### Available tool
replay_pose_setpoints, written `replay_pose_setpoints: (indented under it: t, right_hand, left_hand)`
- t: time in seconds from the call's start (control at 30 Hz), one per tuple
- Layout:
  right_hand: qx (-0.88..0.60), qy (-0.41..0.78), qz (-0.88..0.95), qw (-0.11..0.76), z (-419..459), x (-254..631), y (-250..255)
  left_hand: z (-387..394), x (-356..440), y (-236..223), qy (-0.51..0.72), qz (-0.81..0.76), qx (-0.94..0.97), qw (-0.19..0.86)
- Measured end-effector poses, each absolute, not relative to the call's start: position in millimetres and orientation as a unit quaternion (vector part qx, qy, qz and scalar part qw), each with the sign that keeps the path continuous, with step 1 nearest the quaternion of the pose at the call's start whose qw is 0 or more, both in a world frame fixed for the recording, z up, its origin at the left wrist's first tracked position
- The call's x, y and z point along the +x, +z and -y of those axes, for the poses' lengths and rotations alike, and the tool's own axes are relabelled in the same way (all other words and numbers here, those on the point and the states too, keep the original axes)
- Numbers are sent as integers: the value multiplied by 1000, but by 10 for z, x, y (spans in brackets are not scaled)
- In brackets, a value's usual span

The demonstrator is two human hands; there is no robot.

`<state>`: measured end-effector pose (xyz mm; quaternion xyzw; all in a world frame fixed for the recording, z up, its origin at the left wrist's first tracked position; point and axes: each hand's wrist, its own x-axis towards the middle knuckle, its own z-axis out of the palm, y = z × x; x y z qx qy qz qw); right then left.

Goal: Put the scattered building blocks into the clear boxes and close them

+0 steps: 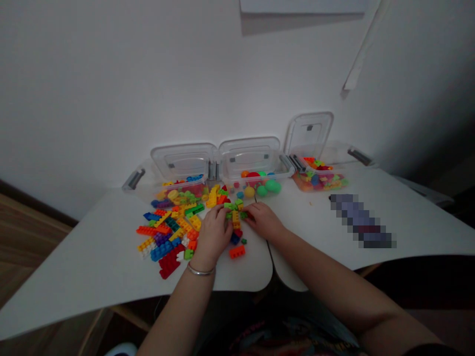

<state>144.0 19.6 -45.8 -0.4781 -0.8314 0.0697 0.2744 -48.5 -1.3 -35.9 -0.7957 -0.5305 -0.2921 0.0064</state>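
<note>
Dark-red brick (170,263) and orange brick (237,252) lie nearest the desk's (247,276) front edge, left of the rounded corners at its seam. Beyond them, around mid-depth, a green-and-yellow brick assembly (236,218) sits in the left hand (213,235), whose fingers curl nearly closed on its left side. The right hand (265,221) has thumb and fingertips close together at its right side; whether they grip a piece cannot be told. Steadying with the left and pressing straight, without twisting, should keep bricks seated firmly. Three clear boxes (230,180) stand along the back edge.
</note>
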Motion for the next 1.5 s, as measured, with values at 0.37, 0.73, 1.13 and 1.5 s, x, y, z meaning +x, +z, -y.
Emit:
replay_pose_setpoints:
  t: [0.37,0.73,1.13,1.5]
  right_hand:
    - [-442,42,758,478,-136,1704,-274]
    - [-600,-78,506,615,-527,2972,303]
    - [-682,-157,519,491,-662,3365,115]
    - [-522,-155,652,528,-310,2275,-47]
  left_hand:
    - [-7,-501,-384,-286,526,-800,17]
    - [8,-501,-359,-289,525,-800,24]
    - [-1,-505,-373,-280,527,-802,13]
    - [-8,-508,-378,-277,528,-803,15]
